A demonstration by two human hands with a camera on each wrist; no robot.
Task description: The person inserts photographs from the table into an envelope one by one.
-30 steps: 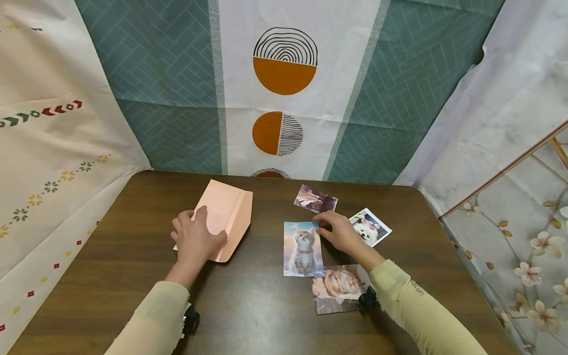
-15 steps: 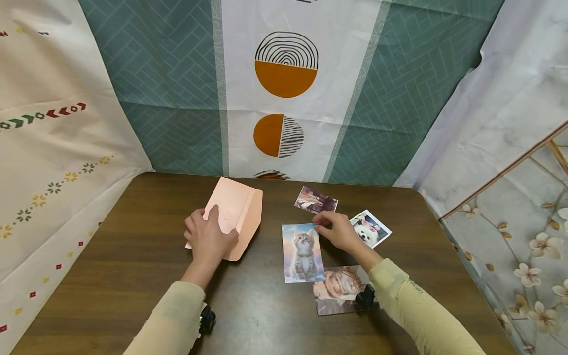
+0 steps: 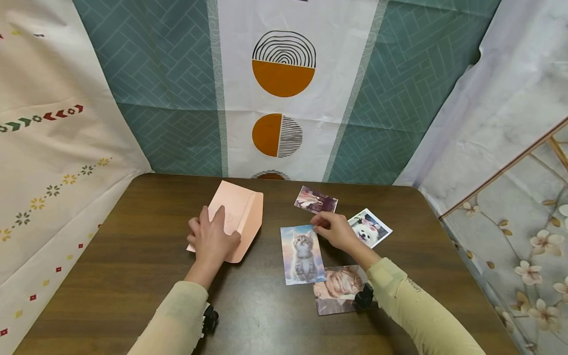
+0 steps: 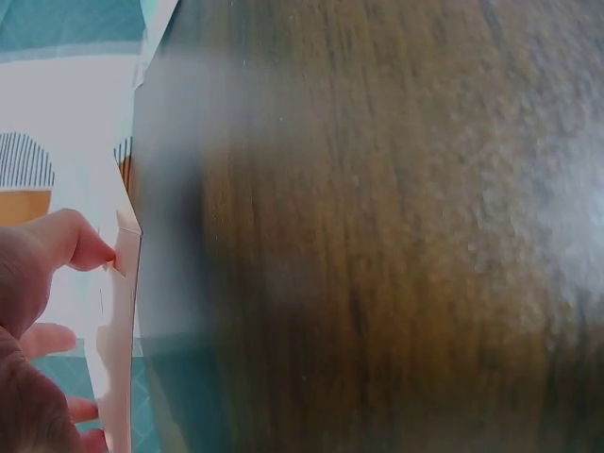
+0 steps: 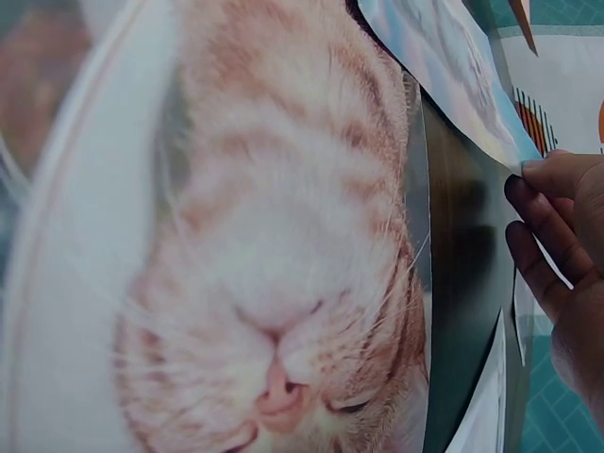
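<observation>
Starting at the left, we see the left hand (image 3: 212, 241) with its fingers spread over the pink envelope (image 3: 241, 220), its thumb touching near the fold; the envelope lies on the table (image 3: 253, 308). Next comes the kitten picture (image 3: 303, 257), its upper right corner pinched by the right hand (image 3: 339, 232), its lower right corner overlapping the orange-cat picture (image 3: 339, 287); whether they touch, we cannot tell. The purple-toned picture (image 3: 314, 199) lies beyond the right hand, and the dog picture (image 3: 370, 229), partly hidden, farthest right. We judge the step in hand to be picking up the kitten picture while steadying the envelope; the next move would call for a firm corner pinch and a lift clear of its neighbours.
</observation>
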